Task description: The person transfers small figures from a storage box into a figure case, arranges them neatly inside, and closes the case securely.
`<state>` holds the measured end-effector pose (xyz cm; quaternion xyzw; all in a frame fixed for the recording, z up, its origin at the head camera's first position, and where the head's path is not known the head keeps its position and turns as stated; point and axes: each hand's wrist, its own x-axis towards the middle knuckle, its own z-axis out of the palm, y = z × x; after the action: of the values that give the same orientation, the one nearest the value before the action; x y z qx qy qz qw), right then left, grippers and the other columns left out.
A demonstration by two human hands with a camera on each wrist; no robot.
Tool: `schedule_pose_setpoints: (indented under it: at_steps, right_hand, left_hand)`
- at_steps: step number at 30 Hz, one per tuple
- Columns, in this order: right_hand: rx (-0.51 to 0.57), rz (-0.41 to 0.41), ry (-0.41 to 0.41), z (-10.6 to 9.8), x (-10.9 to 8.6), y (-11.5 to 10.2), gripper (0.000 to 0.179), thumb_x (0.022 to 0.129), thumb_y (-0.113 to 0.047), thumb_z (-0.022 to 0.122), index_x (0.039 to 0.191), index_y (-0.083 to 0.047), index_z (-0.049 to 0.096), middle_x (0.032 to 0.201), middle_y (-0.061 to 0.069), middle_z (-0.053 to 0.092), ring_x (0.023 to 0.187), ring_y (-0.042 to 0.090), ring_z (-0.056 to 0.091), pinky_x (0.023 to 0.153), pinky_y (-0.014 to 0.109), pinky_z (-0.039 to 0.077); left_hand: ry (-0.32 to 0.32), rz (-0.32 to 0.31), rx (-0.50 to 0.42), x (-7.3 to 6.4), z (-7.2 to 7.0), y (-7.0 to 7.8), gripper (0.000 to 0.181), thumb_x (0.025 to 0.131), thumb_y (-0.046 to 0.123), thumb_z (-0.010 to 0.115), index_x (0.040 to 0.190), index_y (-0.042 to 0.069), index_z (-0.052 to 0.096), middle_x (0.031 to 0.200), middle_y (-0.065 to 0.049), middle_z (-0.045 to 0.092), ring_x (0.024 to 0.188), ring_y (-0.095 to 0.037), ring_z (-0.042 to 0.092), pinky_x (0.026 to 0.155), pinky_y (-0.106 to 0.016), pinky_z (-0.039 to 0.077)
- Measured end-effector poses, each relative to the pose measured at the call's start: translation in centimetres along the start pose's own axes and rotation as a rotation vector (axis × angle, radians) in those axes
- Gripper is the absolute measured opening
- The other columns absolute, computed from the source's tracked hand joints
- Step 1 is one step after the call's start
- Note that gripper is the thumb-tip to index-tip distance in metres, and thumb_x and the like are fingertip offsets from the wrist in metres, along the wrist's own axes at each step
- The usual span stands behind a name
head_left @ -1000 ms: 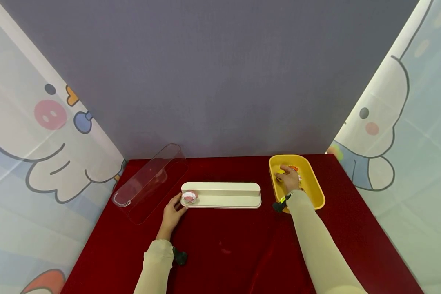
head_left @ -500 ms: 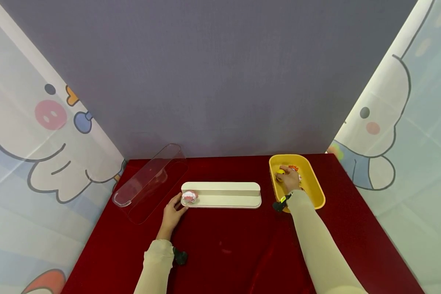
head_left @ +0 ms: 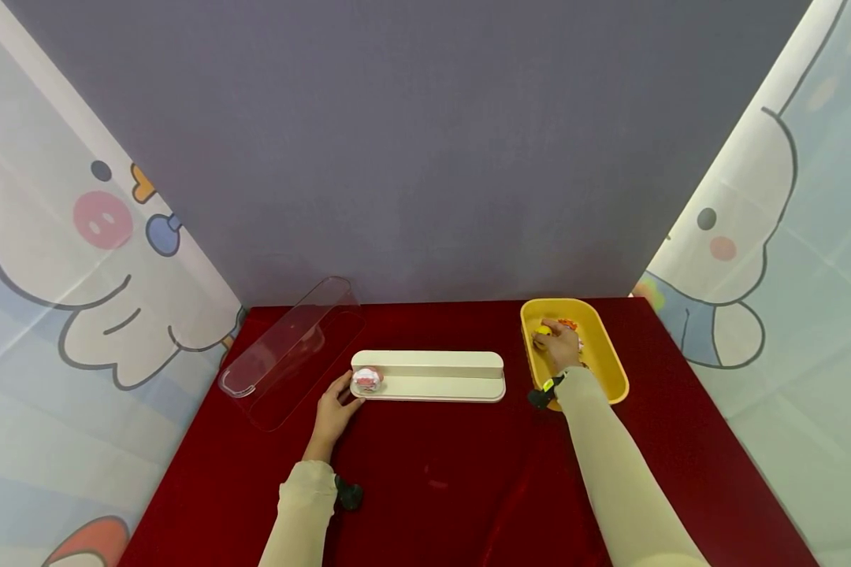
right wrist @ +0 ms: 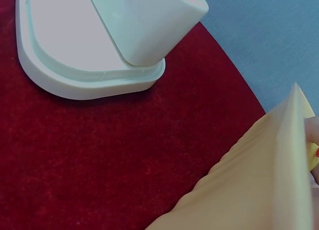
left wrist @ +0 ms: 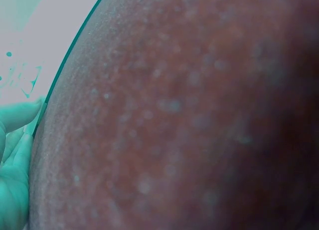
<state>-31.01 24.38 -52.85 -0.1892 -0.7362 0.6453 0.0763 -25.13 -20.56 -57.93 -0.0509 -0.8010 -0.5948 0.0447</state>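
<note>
My left hand [head_left: 332, 413] rests at the left end of a long cream display base [head_left: 443, 387], thumb and fingers around its corner and fairly straight. Just beside those fingers, a small pink-and-white figure [head_left: 367, 379] sits on the base. Inside a yellow basket [head_left: 601, 364] at the right, my right hand [head_left: 560, 348] pinches a small yellow figure [head_left: 542, 334]. The right wrist view catches only a sliver of that yellow figure [right wrist: 313, 157], with a red spot, behind the basket wall. Orange and white items [head_left: 569, 324] lie partly hidden by the right hand.
A clear plastic cover [head_left: 284, 346] lies slantwise at the left on the red cloth [head_left: 425, 480]. Behind the table stands a grey panel [head_left: 425, 157]. Cartoon-printed curtains [head_left: 716, 315] flank both sides. Blurred reddish cloth fills most of the left wrist view.
Both hands stay almost where they were. Slightly more of the yellow figure shows between the right fingers, and the head view has shifted a touch.
</note>
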Motion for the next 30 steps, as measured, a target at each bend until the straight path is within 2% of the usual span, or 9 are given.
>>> schedule_pose_setpoints:
  at_steps: [6, 9, 14, 22, 30]
  right_hand:
    - [-0.026, -0.024, 0.003, -0.1, -0.4, -0.4, 0.049, 0.085, -0.001, 0.067, 0.131, 0.005, 0.052, 0.135, 0.02, 0.05, 0.1, 0.014, 0.046, 0.066, 0.004, 0.044]
    - [-0.011, -0.031, -0.008, -0.3, -0.6, -0.6, 0.049, 0.085, 0.0, 0.066, 0.132, 0.006, 0.051, 0.135, 0.021, 0.049, 0.097, 0.01, 0.047, 0.067, 0.004, 0.046]
    - [0.031, -0.025, -0.043, -0.4, -1.0, -1.0, 0.05, 0.087, 0.0, 0.063, 0.135, 0.006, 0.047, 0.139, 0.021, 0.046, 0.099, 0.01, 0.048, 0.075, 0.009, 0.05]
    - [0.025, -0.008, -0.068, -0.7, -1.3, -1.5, 0.051, 0.088, -0.003, 0.064, 0.136, 0.003, 0.047, 0.14, 0.019, 0.045, 0.1, 0.01, 0.05, 0.081, 0.013, 0.051]
    - [0.003, -0.011, -0.082, -0.9, -1.0, -1.8, 0.051, 0.088, -0.005, 0.064, 0.136, 0.001, 0.048, 0.141, 0.017, 0.045, 0.118, 0.018, 0.045, 0.077, 0.007, 0.047]
  left_hand:
    - [0.001, -0.01, -0.001, 0.0, 0.0, 0.0, 0.066, 0.078, -0.013, 0.068, 0.137, -0.011, 0.039, 0.143, -0.026, 0.037, 0.129, -0.04, 0.04, 0.104, -0.039, 0.042]
    - [-0.004, -0.008, 0.003, 0.0, 0.0, 0.0, 0.066, 0.078, -0.012, 0.069, 0.137, -0.012, 0.039, 0.143, -0.027, 0.036, 0.129, -0.04, 0.04, 0.104, -0.039, 0.042]
    - [-0.005, -0.02, -0.003, 0.0, 0.0, 0.1, 0.066, 0.079, -0.01, 0.068, 0.138, -0.01, 0.038, 0.144, -0.026, 0.036, 0.13, -0.04, 0.039, 0.106, -0.039, 0.041]
    - [-0.011, -0.04, 0.006, -0.1, 0.0, 0.0, 0.068, 0.08, -0.01, 0.068, 0.14, -0.009, 0.036, 0.143, -0.026, 0.036, 0.13, -0.04, 0.039, 0.105, -0.038, 0.041]
    - [0.006, -0.009, 0.0, -0.1, 0.0, -0.2, 0.067, 0.078, -0.013, 0.068, 0.138, -0.011, 0.038, 0.141, -0.027, 0.038, 0.128, -0.04, 0.041, 0.104, -0.039, 0.042]
